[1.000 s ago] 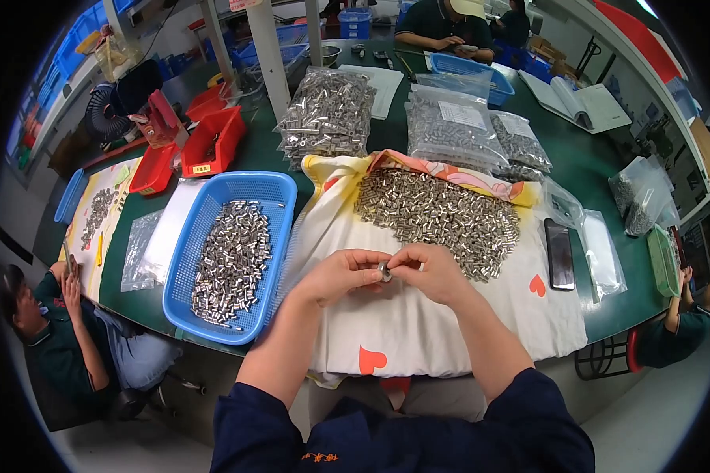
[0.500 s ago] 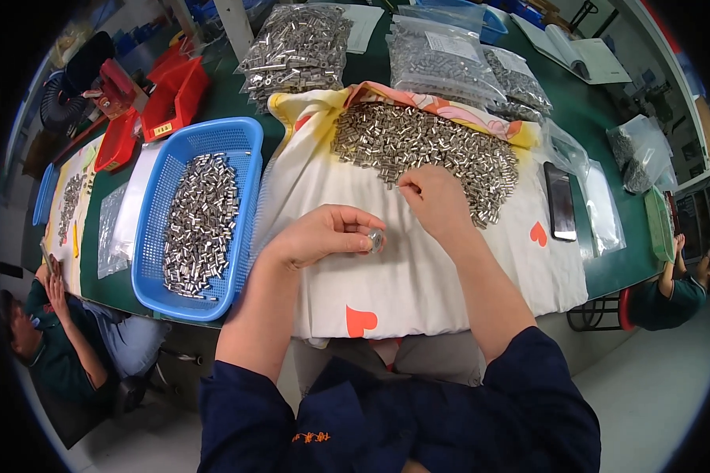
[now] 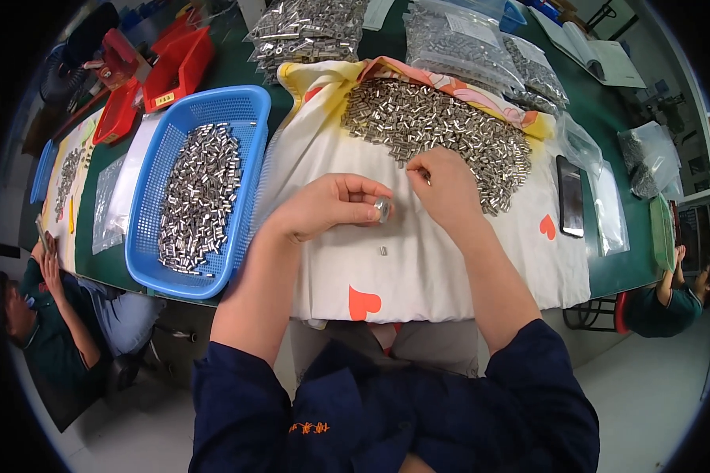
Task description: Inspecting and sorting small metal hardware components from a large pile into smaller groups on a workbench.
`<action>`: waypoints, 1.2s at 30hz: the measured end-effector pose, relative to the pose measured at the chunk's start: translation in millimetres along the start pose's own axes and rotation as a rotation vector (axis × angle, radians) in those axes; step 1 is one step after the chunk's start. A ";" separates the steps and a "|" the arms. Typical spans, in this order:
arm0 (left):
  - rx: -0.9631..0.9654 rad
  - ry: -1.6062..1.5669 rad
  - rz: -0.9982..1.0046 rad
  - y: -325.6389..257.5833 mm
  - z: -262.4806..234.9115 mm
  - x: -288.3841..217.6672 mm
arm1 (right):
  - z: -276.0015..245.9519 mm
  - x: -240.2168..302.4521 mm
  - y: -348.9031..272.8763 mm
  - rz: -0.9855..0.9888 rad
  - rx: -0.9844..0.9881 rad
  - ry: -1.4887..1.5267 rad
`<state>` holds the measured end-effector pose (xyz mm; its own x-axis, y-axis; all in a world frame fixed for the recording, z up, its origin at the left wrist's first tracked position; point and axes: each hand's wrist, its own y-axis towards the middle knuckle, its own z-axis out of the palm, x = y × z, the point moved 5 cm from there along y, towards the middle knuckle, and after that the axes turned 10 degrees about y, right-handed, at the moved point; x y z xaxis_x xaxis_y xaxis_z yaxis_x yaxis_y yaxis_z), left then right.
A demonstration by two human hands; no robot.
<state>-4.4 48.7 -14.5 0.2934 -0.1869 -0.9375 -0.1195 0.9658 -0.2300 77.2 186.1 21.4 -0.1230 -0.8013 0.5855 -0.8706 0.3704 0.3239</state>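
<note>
My left hand hovers over a white cloth with orange hearts and pinches a small round silver part between thumb and fingers. My right hand reaches to the near edge of a heap of small silver metal tubes on the cloth, fingertips pinched on one thin piece. One loose tube lies on the cloth just below my hands. To the left stands a blue plastic basket with several of the same tubes inside.
Clear bags of metal parts lie at the back of the green table. Red bins stand at the back left. A dark phone rests right of the cloth. Other people sit at the left and right.
My hands were together a second ago. The right hand has since reached out to the heap of tubes, while the left stays over the cloth holding its part. The view shifted closer.
</note>
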 end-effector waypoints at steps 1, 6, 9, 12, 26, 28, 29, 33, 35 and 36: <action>-0.009 -0.008 0.000 0.8 -0.3 -0.5 | -2.7 6.0 0.3 -0.004 0.011 0.002; -0.155 -0.052 0.037 2.1 -9.4 -3.2 | 0.7 20.5 -5.8 0.159 0.200 0.637; -0.165 -0.047 0.044 2.3 -10.3 -2.7 | 2.0 25.0 -6.9 0.109 0.171 0.611; -0.168 -0.027 0.042 2.2 -9.6 -2.9 | 2.9 26.4 -8.3 0.084 0.133 0.557; -0.198 0.067 0.009 4.8 -6.5 -1.9 | 3.0 19.9 -5.4 0.160 0.273 0.524; -0.199 0.047 0.003 4.9 -6.6 0.8 | 7.5 15.6 -6.8 0.251 0.298 0.626; -0.198 0.047 0.005 4.3 -6.4 0.5 | 9.0 9.0 -5.1 0.250 0.298 0.623; -0.145 0.111 -0.036 1.5 0.1 -3.4 | 2.0 -13.9 3.8 0.278 0.039 0.430; -0.113 0.116 -0.027 3.4 2.3 -4.0 | 7.0 -5.6 3.4 -0.056 -0.059 0.042; -0.090 0.110 -0.002 2.4 3.3 -5.0 | 11.7 -6.1 3.8 -0.056 -0.059 0.041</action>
<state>-3.0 52.5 -9.5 0.1880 -0.2119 -0.9590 -0.2050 0.9465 -0.2493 69.1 187.0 10.3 -0.0546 -0.8017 0.5952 -0.8459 0.3538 0.3991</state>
